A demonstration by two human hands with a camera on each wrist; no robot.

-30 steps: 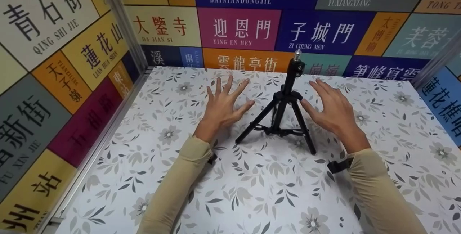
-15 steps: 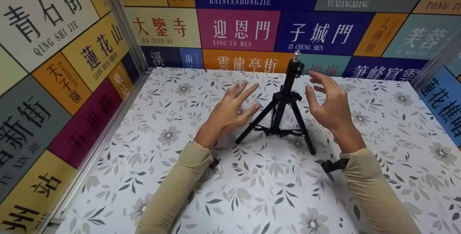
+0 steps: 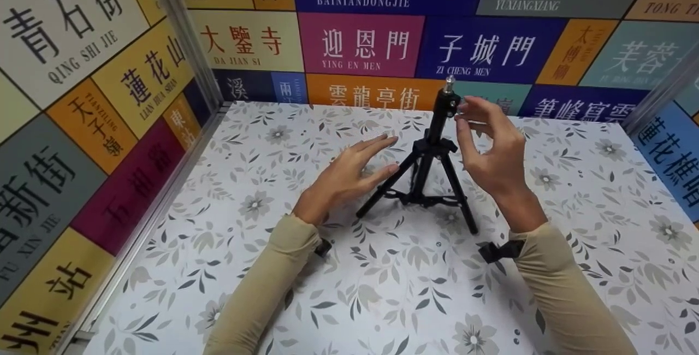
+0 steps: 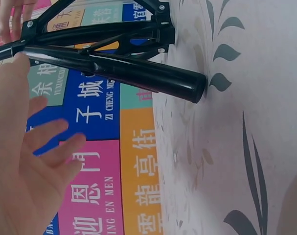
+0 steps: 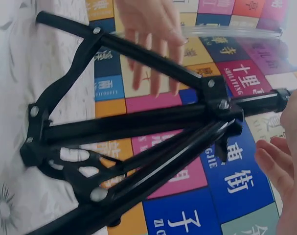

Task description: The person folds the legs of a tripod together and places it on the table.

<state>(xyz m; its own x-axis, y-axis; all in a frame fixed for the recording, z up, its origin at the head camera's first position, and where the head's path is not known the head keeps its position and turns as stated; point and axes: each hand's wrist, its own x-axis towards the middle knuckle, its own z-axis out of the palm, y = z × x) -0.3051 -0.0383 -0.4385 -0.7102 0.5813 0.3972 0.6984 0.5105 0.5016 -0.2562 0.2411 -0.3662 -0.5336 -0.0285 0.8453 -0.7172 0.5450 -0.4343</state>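
A small black tripod stand (image 3: 421, 175) stands upright on the table, its legs spread and a silver stud (image 3: 449, 84) at its top. My right hand (image 3: 496, 153) is at the upper column, thumb and forefinger curled in to pinch the knob at the collar (image 3: 445, 105); the knob is mostly hidden by the fingertips. My left hand (image 3: 344, 176) hovers beside the stand's left leg with fingers extended. Its thumb tip overlaps the leg in the left wrist view, and whether they touch I cannot tell. The right wrist view shows the leg braces (image 5: 72, 166) and central tube.
A white cloth with grey leaves and flowers covers the table (image 3: 349, 289). Colourful panels of street names (image 3: 363, 43) rise behind and at both sides. A metal frame post (image 3: 196, 33) marks the back left corner. Each wrist wears a black strap mount (image 3: 499, 251).
My right hand has moved up and left to the stand's upper collar, its fingers curling in. The left hand has turned and come closer to the left leg. The stand stays in place.
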